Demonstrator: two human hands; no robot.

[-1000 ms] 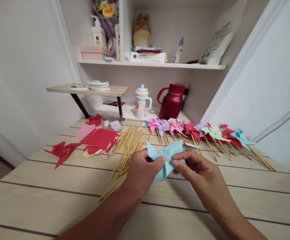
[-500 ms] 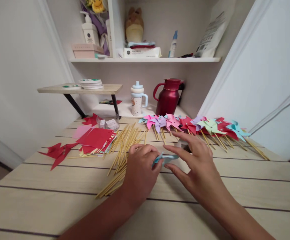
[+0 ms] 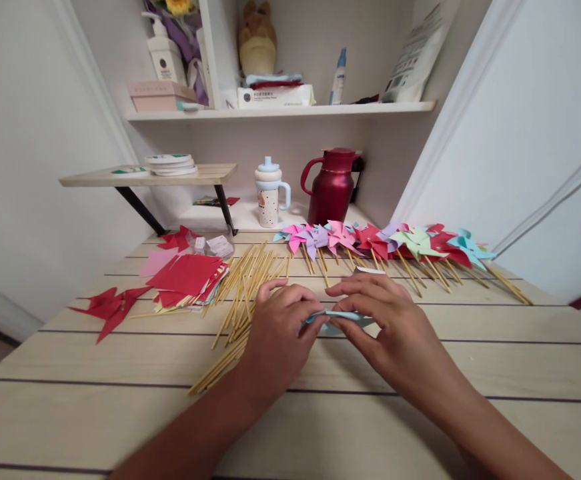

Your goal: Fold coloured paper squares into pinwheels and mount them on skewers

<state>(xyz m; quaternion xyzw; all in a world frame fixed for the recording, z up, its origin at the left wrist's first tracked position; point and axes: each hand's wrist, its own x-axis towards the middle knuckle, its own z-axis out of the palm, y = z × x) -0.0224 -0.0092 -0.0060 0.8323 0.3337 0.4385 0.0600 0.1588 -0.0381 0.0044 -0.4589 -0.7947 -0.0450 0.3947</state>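
Observation:
Between my hands, just above the table, is a light-blue piece of paper (image 3: 343,316), seen nearly edge-on. My left hand (image 3: 283,327) pinches its left end between thumb and fingers. The thumb and index finger of my right hand (image 3: 385,310) close on its right part, the other fingers bent above. My palms and knuckles hide much of the paper. Thin wooden sticks (image 3: 243,287) lie in a loose pile beside my left hand. Finished paper pinwheels (image 3: 370,241) on sticks lie in a row behind my right hand.
A stack of coloured paper squares (image 3: 187,275) and a red cut paper piece (image 3: 110,310) lie at the left. Small clear packs (image 3: 217,247) sit behind them. At the back stand a cup (image 3: 269,200), a red jug (image 3: 333,187) and a small raised shelf (image 3: 210,175).
My right hand's thumb and index finger, apart before, have closed on the light-blue paper. My left hand keeps its pinch. The view has shifted slightly.

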